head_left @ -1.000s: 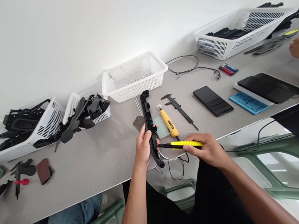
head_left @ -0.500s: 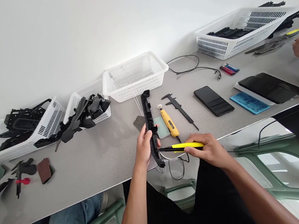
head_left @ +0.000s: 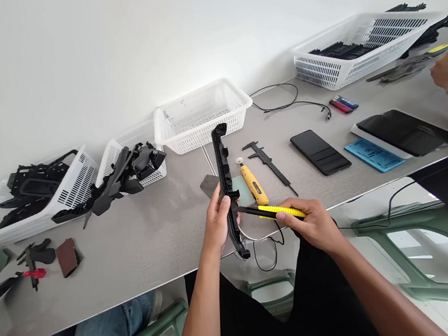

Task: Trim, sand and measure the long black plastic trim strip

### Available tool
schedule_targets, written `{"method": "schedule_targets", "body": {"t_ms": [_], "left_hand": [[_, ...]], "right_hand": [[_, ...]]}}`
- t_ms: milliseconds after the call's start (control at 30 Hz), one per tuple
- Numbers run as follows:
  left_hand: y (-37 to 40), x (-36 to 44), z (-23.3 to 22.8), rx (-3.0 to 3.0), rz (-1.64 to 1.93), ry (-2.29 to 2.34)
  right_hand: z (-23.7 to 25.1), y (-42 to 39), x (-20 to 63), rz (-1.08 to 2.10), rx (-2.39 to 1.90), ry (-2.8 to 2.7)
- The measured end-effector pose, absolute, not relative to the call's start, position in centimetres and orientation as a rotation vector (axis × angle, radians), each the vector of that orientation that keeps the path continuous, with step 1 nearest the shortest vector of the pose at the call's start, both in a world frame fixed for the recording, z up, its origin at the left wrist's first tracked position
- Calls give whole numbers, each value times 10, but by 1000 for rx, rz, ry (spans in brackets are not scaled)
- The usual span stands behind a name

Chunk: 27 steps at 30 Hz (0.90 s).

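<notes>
The left hand point(head_left: 217, 222), clamped on the black plastic strip point(head_left: 226, 184), had tipped it more upright; the right hand point(head_left: 314, 224) gripped the yellow knife point(head_left: 275, 212), blade angled upward against it

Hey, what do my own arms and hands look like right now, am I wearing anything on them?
Both forearms are bare, with no sleeves in view. The left hand and right hand are gloveless, and no ring, watch or bracelet shows on either.

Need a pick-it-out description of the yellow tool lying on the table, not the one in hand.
On the grey table, look just in front of the empty white basket. Between the long black plastic part held in the left hand and the black caliper lies the stubby yellow tool. It is untouched, shorter and fatter than the slim yellow knife in the right hand.
</notes>
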<state>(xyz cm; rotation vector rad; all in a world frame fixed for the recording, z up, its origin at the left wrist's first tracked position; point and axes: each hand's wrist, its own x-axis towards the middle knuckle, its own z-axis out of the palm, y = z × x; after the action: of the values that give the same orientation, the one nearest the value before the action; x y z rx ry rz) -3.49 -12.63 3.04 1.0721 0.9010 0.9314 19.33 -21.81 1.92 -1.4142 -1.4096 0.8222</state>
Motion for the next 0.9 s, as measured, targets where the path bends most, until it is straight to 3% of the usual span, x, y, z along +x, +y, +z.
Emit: {"method": "schedule_targets", "body": {"t_ms": [900], "left_hand": [[-126,-40,35,1044,1167,913]], "right_hand": [[21,-218,190,738,-1438,-1409]]}}
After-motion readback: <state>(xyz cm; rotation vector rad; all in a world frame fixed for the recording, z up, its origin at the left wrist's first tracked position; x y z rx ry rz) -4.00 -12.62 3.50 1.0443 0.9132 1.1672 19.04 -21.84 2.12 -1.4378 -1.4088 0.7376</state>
